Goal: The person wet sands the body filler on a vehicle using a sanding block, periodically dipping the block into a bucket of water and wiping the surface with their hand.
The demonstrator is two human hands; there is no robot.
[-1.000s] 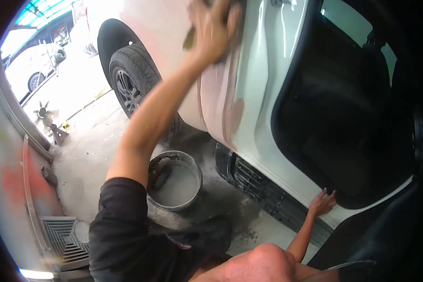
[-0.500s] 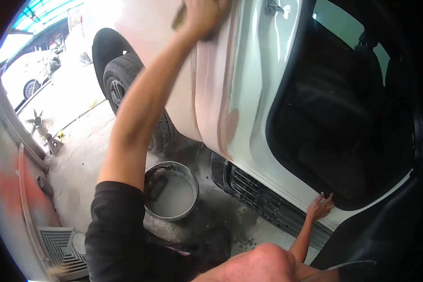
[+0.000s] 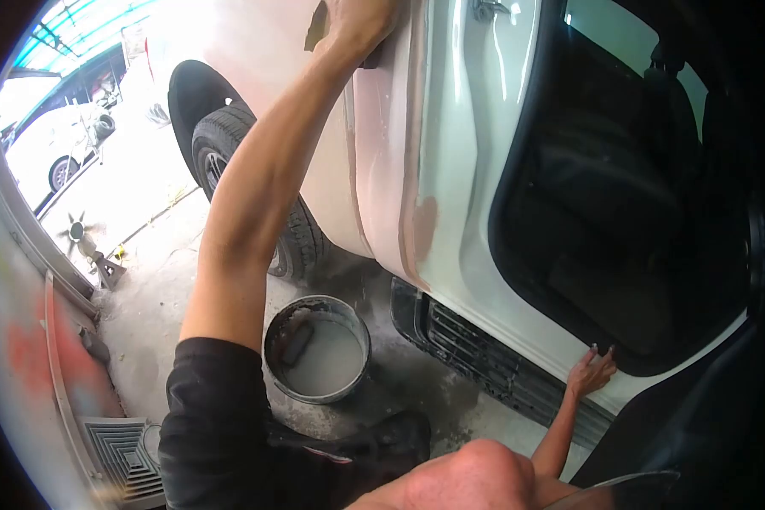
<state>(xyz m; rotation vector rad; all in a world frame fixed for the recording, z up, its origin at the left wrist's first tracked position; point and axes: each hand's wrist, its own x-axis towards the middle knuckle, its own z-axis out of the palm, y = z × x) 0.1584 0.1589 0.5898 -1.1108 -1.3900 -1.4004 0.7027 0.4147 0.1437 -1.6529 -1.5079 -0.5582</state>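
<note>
At the top of the head view, my left hand (image 3: 361, 21) is closed and pressed to the vehicle's pale, pinkish body panel (image 3: 255, 51). A brownish sheet, apparently sandpaper (image 3: 316, 25), sticks out beside its fingers, and a dark edge shows beneath the palm. The top of this hand is cut off by the frame. Lower right, my right hand (image 3: 591, 374) rests with fingers spread against the white door (image 3: 463, 280), by the lower corner of the dark window (image 3: 620, 221). It holds nothing that I can see.
A black bucket (image 3: 367, 357) of cloudy grey water stands on the wet floor, with a dark block (image 3: 297, 342) inside. Beside it are a tyre (image 3: 302, 234) and the black side step (image 3: 476, 357). A jack stand (image 3: 109, 270) and a floor vent (image 3: 127, 459) lie to the left.
My left hand has moved slightly up along the panel, still with the sandpaper. My right hand stays at the door. The whole view has shifted a little.
</note>
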